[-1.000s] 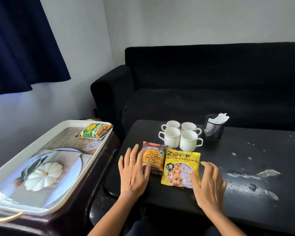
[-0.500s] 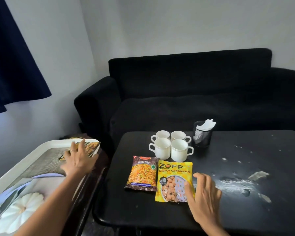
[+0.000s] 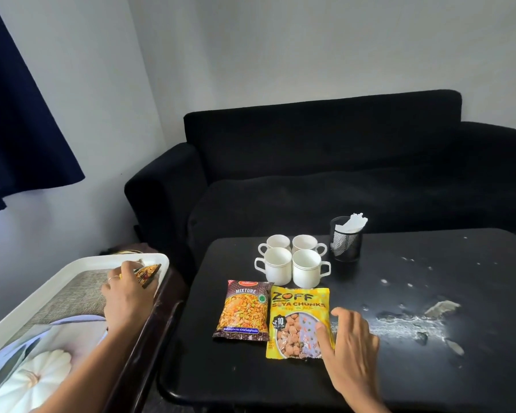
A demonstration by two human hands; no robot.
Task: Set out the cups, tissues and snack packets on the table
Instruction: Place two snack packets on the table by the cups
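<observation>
My left hand is curled around a snack packet at the far corner of the white tray, fingers closed on it, the packet tilted up. My right hand lies flat and spread, fingertips on the yellow soya packet, which lies lengthwise away from me on the table, touching the mixture packet. Beyond stand four cups and a tissue holder.

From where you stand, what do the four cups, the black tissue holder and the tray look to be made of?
The cups look like glazed white ceramic: smooth, glossy, with a thin dark line near the rim. The tissue holder appears to be black metal wire mesh, since light shows through its wall. The tray seems white plastic or melamine, with a printed base; I cannot tell which.
</observation>
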